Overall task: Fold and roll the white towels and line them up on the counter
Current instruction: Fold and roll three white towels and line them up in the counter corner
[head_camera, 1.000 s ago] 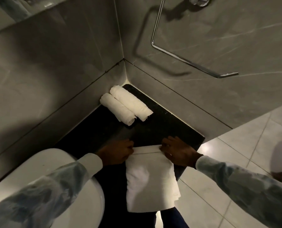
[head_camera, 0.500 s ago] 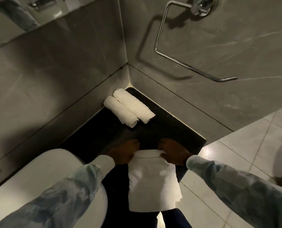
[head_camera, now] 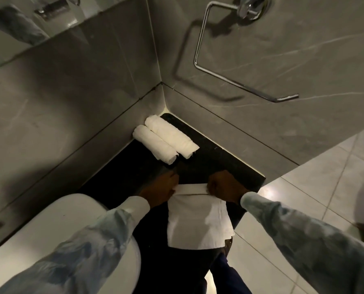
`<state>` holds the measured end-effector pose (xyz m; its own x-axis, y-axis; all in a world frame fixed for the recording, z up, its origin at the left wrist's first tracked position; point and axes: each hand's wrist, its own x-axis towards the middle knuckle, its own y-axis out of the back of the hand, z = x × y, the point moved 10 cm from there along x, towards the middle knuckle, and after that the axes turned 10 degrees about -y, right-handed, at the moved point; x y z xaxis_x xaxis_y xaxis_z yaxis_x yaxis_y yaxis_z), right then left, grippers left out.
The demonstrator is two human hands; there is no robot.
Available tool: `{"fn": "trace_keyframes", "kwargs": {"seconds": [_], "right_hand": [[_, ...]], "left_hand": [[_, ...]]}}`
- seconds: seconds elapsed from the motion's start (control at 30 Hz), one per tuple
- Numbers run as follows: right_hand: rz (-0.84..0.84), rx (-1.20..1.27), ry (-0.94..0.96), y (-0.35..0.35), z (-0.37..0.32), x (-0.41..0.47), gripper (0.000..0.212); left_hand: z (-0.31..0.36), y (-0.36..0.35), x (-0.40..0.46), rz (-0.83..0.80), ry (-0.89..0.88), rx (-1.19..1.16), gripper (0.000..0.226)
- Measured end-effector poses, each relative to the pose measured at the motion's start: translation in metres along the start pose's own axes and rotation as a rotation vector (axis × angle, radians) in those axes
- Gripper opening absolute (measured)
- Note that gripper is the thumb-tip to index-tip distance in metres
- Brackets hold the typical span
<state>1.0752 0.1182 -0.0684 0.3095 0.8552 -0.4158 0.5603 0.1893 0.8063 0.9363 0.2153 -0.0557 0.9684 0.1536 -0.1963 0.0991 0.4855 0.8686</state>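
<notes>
A folded white towel (head_camera: 198, 223) lies on the black counter (head_camera: 223, 162), its near end hanging over the front edge. Its far end is curled into a small roll (head_camera: 190, 189). My left hand (head_camera: 161, 188) grips the roll's left end and my right hand (head_camera: 225, 187) grips its right end. Two rolled white towels lie side by side in the counter's far corner against the wall: the left roll (head_camera: 154, 146) and the right roll (head_camera: 171, 136), touching each other.
A white basin (head_camera: 56, 236) sits at the lower left of the counter. Grey tiled walls meet at the corner. A chrome towel ring (head_camera: 236, 81) juts from the right wall. Pale floor tiles (head_camera: 316, 187) lie to the right. A mirror edge shows at top left.
Both hands have rolled the towel's far end toward me, so the roll has grown and the flat part has shortened. The view has tilted up slightly.
</notes>
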Motion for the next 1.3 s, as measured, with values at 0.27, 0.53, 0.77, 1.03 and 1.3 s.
{"fn": "trace_keyframes", "kwargs": {"seconds": [0.27,0.53,0.77,1.03,1.3], "right_hand": [[-0.033,-0.048,-0.039,-0.016,-0.001,-0.003,0.037],[0.338,-0.358,0.199,-0.036,-0.032,-0.066,0.034],[0.237,-0.369,0.208,-0.031,-0.03,-0.065,0.021],[-0.038,0.026,-0.119,-0.007,-0.013,-0.035,0.038],[0.212,-0.152,0.005,-0.034,-0.035,-0.079,0.021]], "left_hand": [[0.001,-0.007,0.0,-0.064,0.177,-0.009,0.033],[0.053,-0.021,-0.026,0.075,0.035,0.231,0.037],[0.039,-0.022,-0.019,-0.07,0.167,0.165,0.032],[0.05,-0.023,-0.028,0.03,0.263,0.09,0.033],[0.024,-0.018,-0.026,-0.064,0.287,-0.182,0.05]]}}
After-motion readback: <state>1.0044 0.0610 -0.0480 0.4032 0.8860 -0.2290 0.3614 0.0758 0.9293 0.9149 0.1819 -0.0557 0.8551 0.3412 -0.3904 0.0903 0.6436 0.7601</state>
